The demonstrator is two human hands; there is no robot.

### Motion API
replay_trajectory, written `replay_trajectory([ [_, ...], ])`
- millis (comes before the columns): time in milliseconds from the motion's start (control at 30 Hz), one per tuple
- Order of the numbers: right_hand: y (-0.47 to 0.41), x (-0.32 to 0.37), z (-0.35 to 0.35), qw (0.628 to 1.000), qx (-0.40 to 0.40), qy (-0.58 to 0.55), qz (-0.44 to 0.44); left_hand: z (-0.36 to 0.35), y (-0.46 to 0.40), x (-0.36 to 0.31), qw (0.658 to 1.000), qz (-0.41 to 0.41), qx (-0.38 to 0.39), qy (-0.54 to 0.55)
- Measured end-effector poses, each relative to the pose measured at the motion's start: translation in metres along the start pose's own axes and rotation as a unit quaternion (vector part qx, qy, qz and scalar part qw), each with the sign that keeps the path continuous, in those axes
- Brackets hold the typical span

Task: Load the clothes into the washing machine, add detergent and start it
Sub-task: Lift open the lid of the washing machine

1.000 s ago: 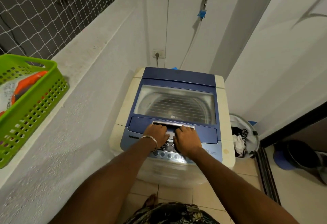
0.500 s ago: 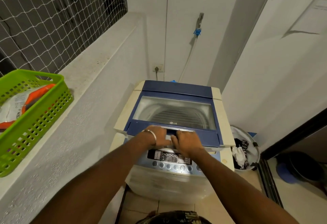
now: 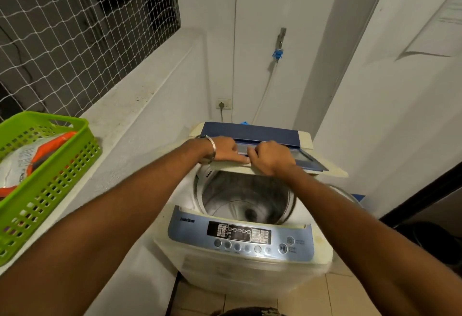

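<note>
A white top-loading washing machine with a blue control panel stands in front of me. Its blue folding lid is raised and folded toward the back. My left hand and my right hand both grip the lid's front edge side by side. The steel drum below is exposed, and I see no clothes in it. A green plastic basket on the left ledge holds a white and orange detergent bag. A laundry basket rim shows behind my right arm.
A concrete ledge with white netting above it runs along the left. A tap with a blue fitting and hose and a wall socket are behind the machine. A dark doorway opens on the right.
Both hands have lifted the lid from flat to folded back, uncovering the drum. The camera has tilted up and moved closer.
</note>
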State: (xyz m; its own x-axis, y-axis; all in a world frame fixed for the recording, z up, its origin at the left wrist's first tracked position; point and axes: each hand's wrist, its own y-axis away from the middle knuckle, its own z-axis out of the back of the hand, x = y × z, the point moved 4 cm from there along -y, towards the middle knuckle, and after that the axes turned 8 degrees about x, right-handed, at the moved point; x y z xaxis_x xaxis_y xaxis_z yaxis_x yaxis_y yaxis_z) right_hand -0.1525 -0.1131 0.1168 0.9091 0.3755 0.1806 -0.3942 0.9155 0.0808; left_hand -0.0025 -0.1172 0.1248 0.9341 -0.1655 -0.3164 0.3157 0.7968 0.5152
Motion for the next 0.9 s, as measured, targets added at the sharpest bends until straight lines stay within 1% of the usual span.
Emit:
replay_trajectory([
  [100, -0.015, -0.004, 0.024, 0.999, -0.032, 0.025, 0.004, 0.021, 0.000, 0.001, 0.998, -0.010, -0.057, 0.028],
  [233, -0.039, -0.009, 0.045, 0.998, -0.043, 0.050, 0.009, 0.045, 0.003, -0.001, 0.984, -0.036, -0.151, 0.088],
  [300, -0.051, -0.012, 0.055, 0.998, -0.040, 0.050, 0.005, 0.053, 0.004, -0.004, 0.977, -0.041, -0.190, 0.087],
  [400, -0.069, -0.017, 0.070, 0.999, -0.035, 0.038, 0.005, 0.059, 0.006, -0.006, 0.973, -0.039, -0.224, 0.047],
  [533, -0.083, -0.023, 0.082, 0.998, -0.044, 0.032, 0.012, 0.068, 0.001, -0.003, 0.956, -0.029, -0.288, 0.056],
  [600, -0.086, -0.023, 0.085, 0.998, -0.055, 0.032, 0.011, 0.073, -0.003, -0.002, 0.956, -0.023, -0.289, 0.047],
  [733, -0.092, -0.017, 0.097, 0.993, -0.113, 0.032, 0.015, 0.091, -0.003, 0.002, 0.957, -0.016, -0.285, 0.052],
  [767, -0.091, -0.016, 0.096, 0.992, -0.119, 0.032, 0.014, 0.091, -0.002, 0.003, 0.957, -0.013, -0.285, 0.048],
  [833, -0.112, -0.031, 0.100, 0.992, -0.121, 0.033, -0.008, 0.107, -0.031, 0.003, 0.958, -0.017, -0.280, 0.062],
  [900, -0.111, -0.036, 0.102, 0.991, -0.131, 0.034, -0.005, 0.106, -0.035, 0.001, 0.960, -0.014, -0.271, 0.062],
])
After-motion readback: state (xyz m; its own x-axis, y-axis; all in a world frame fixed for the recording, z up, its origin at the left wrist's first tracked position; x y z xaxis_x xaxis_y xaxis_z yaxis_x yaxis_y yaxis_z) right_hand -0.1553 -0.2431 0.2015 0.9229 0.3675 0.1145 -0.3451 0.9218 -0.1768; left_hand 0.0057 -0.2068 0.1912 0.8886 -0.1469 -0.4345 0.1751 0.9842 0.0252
